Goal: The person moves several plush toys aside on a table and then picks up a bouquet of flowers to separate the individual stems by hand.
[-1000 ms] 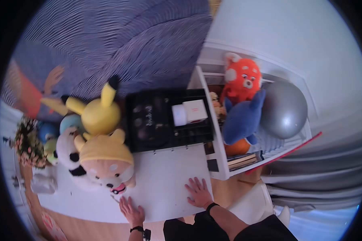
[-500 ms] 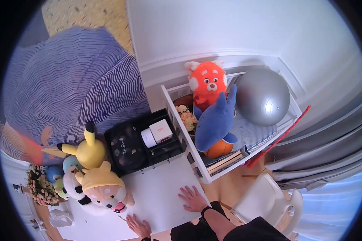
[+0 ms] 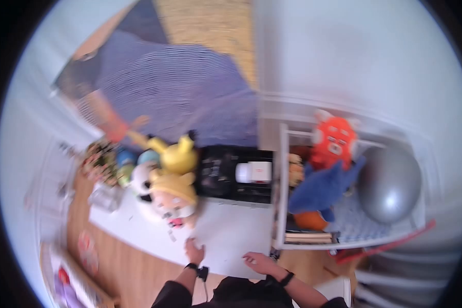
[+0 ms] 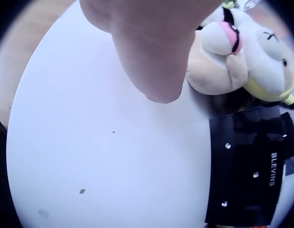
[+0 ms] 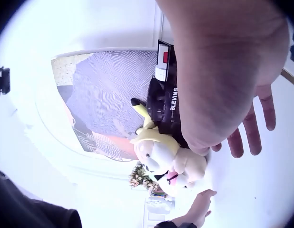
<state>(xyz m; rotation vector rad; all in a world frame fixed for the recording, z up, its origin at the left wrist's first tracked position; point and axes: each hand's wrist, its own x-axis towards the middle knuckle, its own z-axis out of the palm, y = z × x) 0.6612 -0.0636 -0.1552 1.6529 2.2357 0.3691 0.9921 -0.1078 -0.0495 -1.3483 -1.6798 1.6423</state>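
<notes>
Near the front edge of the white table (image 3: 226, 236), my left hand (image 3: 195, 251) is just in front of a plush dog in a yellow hood (image 3: 174, 192). My right hand (image 3: 261, 263) points leftward over the table's front right part, its fingers loosely extended in the right wrist view. Neither hand holds anything. The left wrist view shows part of my left hand (image 4: 151, 52) over the white surface, beside the plush dog (image 4: 216, 71). Whether the hands touch the table I cannot tell.
A black case (image 3: 220, 174) with a white box (image 3: 261, 172) stands behind. At the right, a white-railed crib (image 3: 280, 205) holds a red plush (image 3: 336, 141), a blue plush (image 3: 318, 190) and a grey ball (image 3: 390, 185). A yellow plush (image 3: 178, 156) and flowers (image 3: 100, 161) are left.
The head view has swung, shifting the scene. Both hands, earlier flat with fingers spread on the table, have turned; the right hand's fingers now point left.
</notes>
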